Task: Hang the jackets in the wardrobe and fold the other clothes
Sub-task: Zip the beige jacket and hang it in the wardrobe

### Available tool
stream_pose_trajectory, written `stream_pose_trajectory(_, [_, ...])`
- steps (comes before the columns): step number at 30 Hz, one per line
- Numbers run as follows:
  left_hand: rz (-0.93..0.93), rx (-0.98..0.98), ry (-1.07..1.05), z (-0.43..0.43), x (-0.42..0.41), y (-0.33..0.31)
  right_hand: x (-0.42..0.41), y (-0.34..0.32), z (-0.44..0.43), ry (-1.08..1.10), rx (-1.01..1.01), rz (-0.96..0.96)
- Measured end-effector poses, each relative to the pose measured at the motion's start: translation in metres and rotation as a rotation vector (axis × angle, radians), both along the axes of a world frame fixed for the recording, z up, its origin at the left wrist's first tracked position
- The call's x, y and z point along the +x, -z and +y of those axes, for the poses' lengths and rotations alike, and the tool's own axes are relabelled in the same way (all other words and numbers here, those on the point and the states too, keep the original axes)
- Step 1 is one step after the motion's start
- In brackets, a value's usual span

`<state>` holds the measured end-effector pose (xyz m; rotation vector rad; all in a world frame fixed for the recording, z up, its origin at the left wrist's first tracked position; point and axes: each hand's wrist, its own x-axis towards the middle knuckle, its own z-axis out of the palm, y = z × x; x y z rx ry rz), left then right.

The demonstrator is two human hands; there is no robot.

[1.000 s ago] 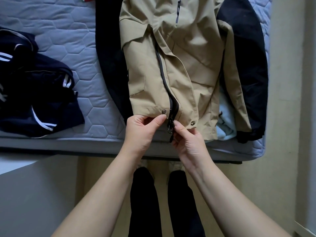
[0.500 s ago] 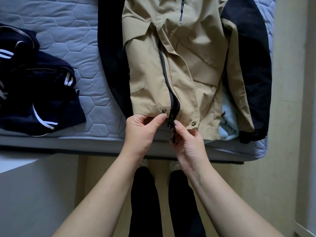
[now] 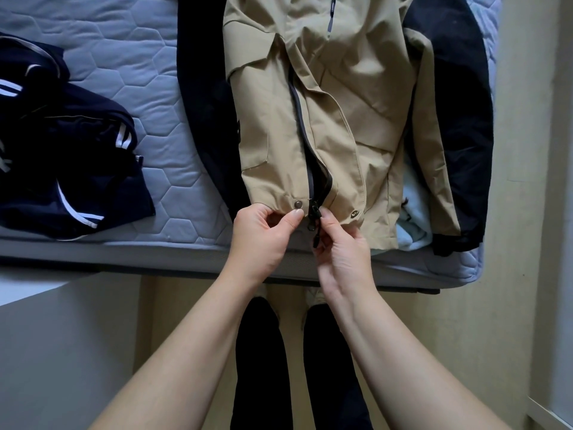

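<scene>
Pinching the hem of the tan jacket at the near edge of the mattress, the left hand has its thumb and forefinger closed on the fabric just below a metal snap stud. The right hand sits just beside it, fingers curled, gripping at the zip slider at the very foot of the front opening. A dark pull tab hangs down between its fingers (how much of the slider itself is gripped cannot be made out). The two hands are close together, nearly touching.

The jacket lies flat, front up, with its hem toward the person at the near edge and its body running toward the far edge. Its grey zip is parted for a short way above the slider. A second snap stud shows on the hem to the right of the zip.

Under the tan jacket lies a dark jacket, showing on both sides of it, one sleeve reaching toward the near right corner. A pale blue garment peeks out between the two near that corner. Well apart, toward the left edge, sits a heap of navy clothes with white stripes.

Below the mattress edge, the person's legs in dark trousers stand on a pale floor
</scene>
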<state>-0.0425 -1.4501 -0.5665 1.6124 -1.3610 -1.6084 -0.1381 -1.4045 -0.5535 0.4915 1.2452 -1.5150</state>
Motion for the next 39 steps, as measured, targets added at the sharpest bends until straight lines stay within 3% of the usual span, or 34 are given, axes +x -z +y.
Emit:
stream_pose_trajectory(11, [0.0,0.141,-0.01,-0.006,0.001,0.004,0.0,0.002,0.003,-0.109,0.069,0.033])
stream_pose_trajectory(19, [-0.299,-0.125,0.108,0.009,0.001,0.009,0.007,0.009,0.006,-0.015,0.159,0.043])
stream_pose_trajectory(22, [-0.313,-0.127,0.137,0.008,0.003,0.01,0.001,0.011,0.008,-0.112,0.194,0.035])
stream_pose_trajectory(29, [-0.345,-0.16,0.17,0.006,0.014,0.011,-0.005,-0.001,0.024,-0.607,0.291,0.069])
stream_pose_trajectory(34, [-0.357,-0.141,0.198,0.006,0.028,0.013,-0.007,-0.015,0.033,-0.669,0.276,0.086])
stream_pose_trajectory(39, [-0.341,-0.135,0.185,0.014,0.035,0.016,-0.014,-0.024,-0.001,-0.573,0.266,0.043])
